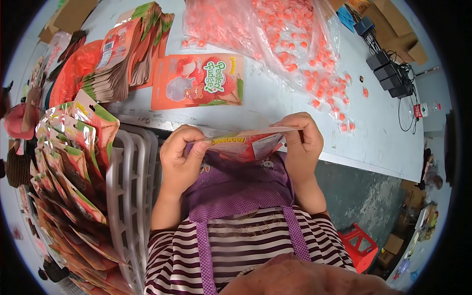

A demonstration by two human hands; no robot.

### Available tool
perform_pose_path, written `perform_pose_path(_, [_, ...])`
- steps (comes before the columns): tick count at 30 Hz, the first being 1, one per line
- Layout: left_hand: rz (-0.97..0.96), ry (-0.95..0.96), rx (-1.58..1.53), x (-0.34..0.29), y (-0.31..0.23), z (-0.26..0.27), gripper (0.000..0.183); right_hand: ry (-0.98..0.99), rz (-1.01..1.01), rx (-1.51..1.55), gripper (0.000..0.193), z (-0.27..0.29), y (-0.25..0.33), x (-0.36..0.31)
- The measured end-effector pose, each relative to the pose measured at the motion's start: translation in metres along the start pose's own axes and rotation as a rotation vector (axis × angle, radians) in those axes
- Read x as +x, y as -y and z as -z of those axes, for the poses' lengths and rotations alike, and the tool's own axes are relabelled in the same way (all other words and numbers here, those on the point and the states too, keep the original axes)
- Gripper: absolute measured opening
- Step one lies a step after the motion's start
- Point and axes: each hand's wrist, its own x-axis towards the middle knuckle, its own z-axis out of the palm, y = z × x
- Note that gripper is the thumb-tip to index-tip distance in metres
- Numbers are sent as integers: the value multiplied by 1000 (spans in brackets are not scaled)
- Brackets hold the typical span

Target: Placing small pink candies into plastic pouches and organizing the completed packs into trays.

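Note:
Between my hands is a red candy pouch [241, 146], held level in front of my purple apron. My left hand [181, 155] pinches its left top corner between thumb and fingers. The right top corner is pinched by my right hand [302, 140]. The inside of the pouch cannot be seen. Just beyond, a flat red pouch [199, 81] lies face up on the table. Left of it stands a thick stack of similar pouches [118, 61]. Farther back, a large clear bag [265, 34] spills small individually wrapped red candies [327, 88] onto the tabletop.
A grey plastic crate [129, 182] at my left is packed with upright filled pouches [73, 162]. The white table [378, 142] ends at my waist. Black power adapters with cables [388, 71] lie at the right, near cardboard [393, 24]. A red stool [359, 248] stands on the floor.

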Motion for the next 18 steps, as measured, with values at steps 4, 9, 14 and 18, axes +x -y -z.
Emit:
perform_pose_path(4, [58,-28,-93,0,4,0,13,-32,87,8,9,-4,-5,5])
perform_pose_path(9, [176,27,-328,5,-4,-10,28,-81,68,46,10,-15,1,4])
perform_pose_path(14, [113,25,-154,5,-2,-10,18,-49,222,-55,9,-11,-8,5])
perform_pose_path(18, [30,-54,-87,8,-3,-6,16,32,217,50,11,-10,-10,7])
